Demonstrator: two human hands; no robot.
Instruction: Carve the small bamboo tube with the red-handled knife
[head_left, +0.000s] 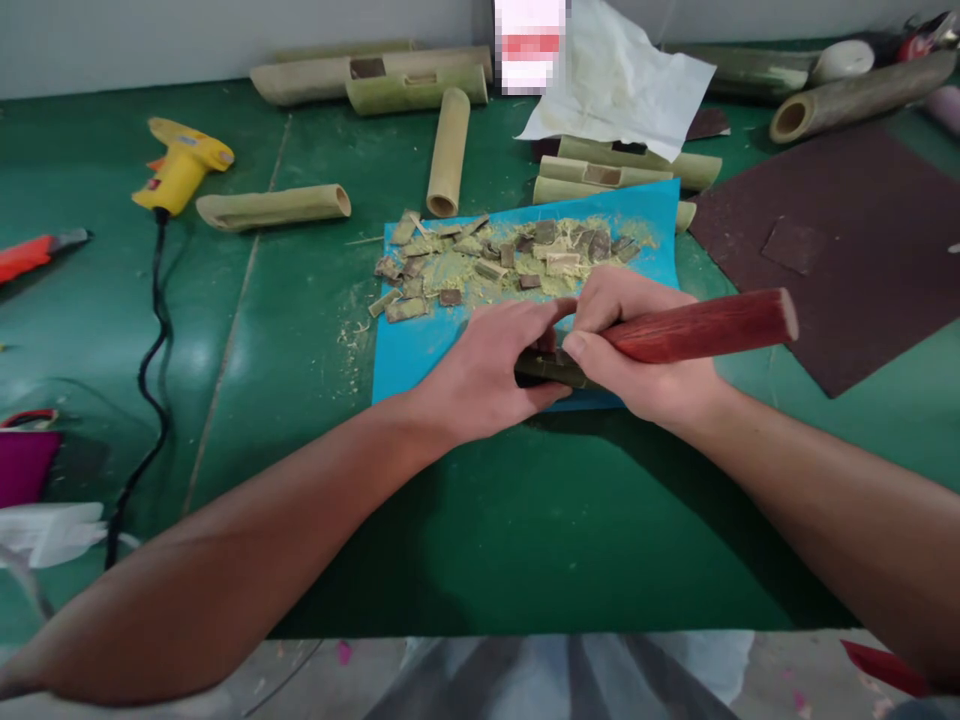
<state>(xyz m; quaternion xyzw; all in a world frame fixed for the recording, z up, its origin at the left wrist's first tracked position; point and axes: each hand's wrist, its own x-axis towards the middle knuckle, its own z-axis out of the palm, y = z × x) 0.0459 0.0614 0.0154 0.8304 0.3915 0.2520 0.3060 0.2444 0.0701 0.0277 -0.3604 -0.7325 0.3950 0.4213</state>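
Both grips narrow, mid-frame: left hand (499, 372) round dark bamboo piece (561, 370) over blue sheet (409, 345), right hand (637, 345) on red handle (709, 328). Apparently carving step; next move likely calls for bamboo held steady, controlled pressure.

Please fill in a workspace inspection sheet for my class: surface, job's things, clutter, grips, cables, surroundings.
Surface: green table; blue sheet under the work.
Job's things: bamboo piece, partly hidden; red handle, far end hidden.
Clutter: chips and dust on the blue sheet; bamboo tubes, white paper beyond; brown sheet right; yellow gun left.
Left grip: around the bamboo piece.
Right grip: around the red handle.
Cables: black cable from the yellow gun, lost behind the left forearm.
Surroundings: grey wall behind; pink scraps on the floor.
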